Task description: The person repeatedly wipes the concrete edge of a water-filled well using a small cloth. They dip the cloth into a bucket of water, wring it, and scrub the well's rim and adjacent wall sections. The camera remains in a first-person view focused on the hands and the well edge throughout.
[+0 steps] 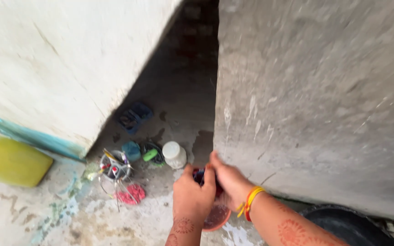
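Observation:
My left hand and my right hand meet low in the view, both closed around a small dark object that they mostly hide. Just under them is a small reddish round bowl on the wet concrete floor. Henna patterns mark both forearms. Orange and yellow threads circle my right wrist.
A grey concrete wall rises right of my hands, a pale wall at left. On the floor lie a white jar, a metal holder of brushes, a pink scrubber, a blue soap box, a yellow container and a black tub.

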